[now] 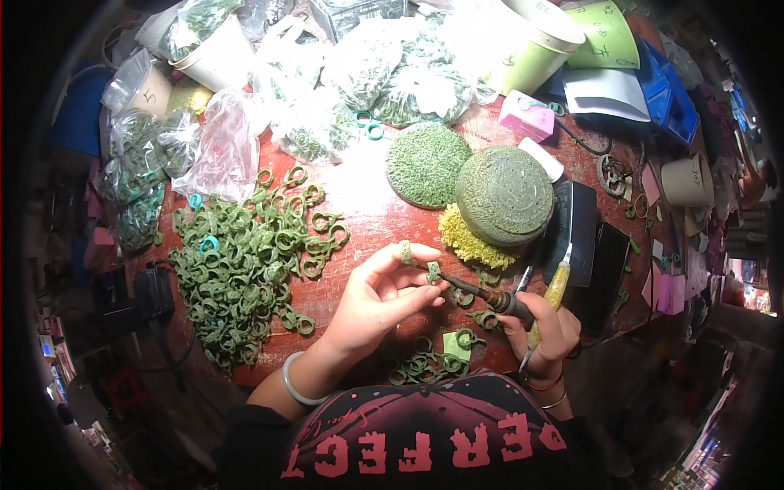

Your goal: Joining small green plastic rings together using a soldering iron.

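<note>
My left hand (pixel 377 300) pinches a small speckled green ring (pixel 434 271) between thumb and fingers. Another green piece (pixel 406 251) shows at its fingertips; whether it is part of the same ring I cannot tell. My right hand (pixel 545 331) is closed round the dark handle of a soldering iron (pixel 498 299), whose thin tip meets the ring or lies right beside it. A tool with a yellow handle (pixel 557 286) also rests in the right hand, slanting up between the fingers. Loose green rings (pixel 420 366) lie by a pale green paper square (pixel 456 346) below the hands.
A large heap of green rings (pixel 233 278) covers the table's (pixel 359 192) left side. Beyond my hands are a round green textured block (pixel 429 163), a round greenish tub (pixel 505 194) and a yellow crumbly mass (pixel 474 238). Filled plastic bags (pixel 384 69) and buckets (pixel 531 49) line the back.
</note>
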A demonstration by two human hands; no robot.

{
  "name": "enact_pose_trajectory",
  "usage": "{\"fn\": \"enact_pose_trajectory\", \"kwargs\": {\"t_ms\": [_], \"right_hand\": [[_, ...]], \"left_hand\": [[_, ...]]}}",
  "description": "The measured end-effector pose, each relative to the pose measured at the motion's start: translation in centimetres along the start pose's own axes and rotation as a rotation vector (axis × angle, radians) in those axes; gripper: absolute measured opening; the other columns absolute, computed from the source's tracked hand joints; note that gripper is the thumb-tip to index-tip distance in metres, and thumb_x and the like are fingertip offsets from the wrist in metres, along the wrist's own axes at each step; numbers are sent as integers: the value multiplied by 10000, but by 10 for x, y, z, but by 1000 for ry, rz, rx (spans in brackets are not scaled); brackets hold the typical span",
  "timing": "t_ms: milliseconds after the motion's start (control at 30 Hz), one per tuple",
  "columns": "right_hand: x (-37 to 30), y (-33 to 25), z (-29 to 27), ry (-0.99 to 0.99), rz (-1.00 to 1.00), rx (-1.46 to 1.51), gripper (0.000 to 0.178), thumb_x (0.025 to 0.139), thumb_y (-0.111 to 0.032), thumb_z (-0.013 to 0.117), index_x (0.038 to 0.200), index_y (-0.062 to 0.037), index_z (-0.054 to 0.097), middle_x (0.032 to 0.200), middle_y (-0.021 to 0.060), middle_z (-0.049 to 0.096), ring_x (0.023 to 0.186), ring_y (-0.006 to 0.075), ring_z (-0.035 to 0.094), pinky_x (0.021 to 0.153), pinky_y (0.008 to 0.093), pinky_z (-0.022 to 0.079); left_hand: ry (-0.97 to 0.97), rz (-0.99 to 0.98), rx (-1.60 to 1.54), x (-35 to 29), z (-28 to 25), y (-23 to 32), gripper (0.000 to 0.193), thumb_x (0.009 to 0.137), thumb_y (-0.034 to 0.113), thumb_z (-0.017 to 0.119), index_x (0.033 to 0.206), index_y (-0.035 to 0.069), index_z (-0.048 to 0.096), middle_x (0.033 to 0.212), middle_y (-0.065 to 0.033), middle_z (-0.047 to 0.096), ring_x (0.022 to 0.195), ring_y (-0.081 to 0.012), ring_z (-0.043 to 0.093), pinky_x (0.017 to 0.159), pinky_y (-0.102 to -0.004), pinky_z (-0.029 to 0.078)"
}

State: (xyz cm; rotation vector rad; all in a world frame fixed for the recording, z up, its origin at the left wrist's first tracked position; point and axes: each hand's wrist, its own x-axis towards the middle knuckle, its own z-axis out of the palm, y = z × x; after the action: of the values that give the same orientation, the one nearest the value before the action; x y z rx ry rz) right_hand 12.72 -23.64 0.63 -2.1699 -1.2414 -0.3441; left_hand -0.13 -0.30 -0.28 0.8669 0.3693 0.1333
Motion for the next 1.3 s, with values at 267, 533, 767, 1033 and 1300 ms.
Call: {"fn": "enact_pose_trajectory", "kwargs": {"t_ms": [267, 533, 767, 1033, 1300], "right_hand": [[1, -1, 0, -25, 39, 47, 359, 835, -290, 876, 1014, -17, 727, 783, 102, 690, 650, 287, 663, 591, 346, 489], [1, -1, 1, -43, 26, 31, 361, 833, -286, 878, 1009, -9, 726, 793, 113, 697, 660, 291, 673, 601, 344, 501], [-3, 4, -7, 42, 41, -46, 370, 826, -319, 881, 1013, -35, 739, 817, 71, 707, 640, 258, 652, 567, 349, 483], [-1, 12, -15, -26, 96, -177, 356, 804, -275, 893, 1023, -38, 740, 799, 76, 690, 646, 283, 649, 573, 361, 488], [-6, 4, -1, 57, 10, -82, 427, 852, -416, 852, 1032, -44, 746, 805, 47, 711, 624, 226, 641, 559, 335, 465]], "left_hand": [[-9, -11, -41, 0, -1, -2, 425, 948, -121, 657, 1348, -45, 535, 1215, -127, 624, 1096, -220, 686, 933, -364, 603], [-8, 1, -36, 0, -2, -2, 412, 959, -86, 672, 1347, -46, 536, 1186, -121, 631, 1087, -216, 692, 927, -362, 602], [-3, -45, -64, 0, -2, 1, 418, 961, -79, 676, 1350, -35, 531, 1154, -109, 626, 1096, -232, 700, 917, -360, 603], [21, -57, -92, 0, 2, 3, 412, 956, -99, 662, 1344, -32, 539, 1181, -117, 621, 1110, -251, 703, 918, -362, 601], [47, 28, 23, 0, 0, -3, 327, 969, -74, 664, 1283, -18, 589, 1262, -131, 651, 1103, -239, 702, 933, -366, 597]]}}
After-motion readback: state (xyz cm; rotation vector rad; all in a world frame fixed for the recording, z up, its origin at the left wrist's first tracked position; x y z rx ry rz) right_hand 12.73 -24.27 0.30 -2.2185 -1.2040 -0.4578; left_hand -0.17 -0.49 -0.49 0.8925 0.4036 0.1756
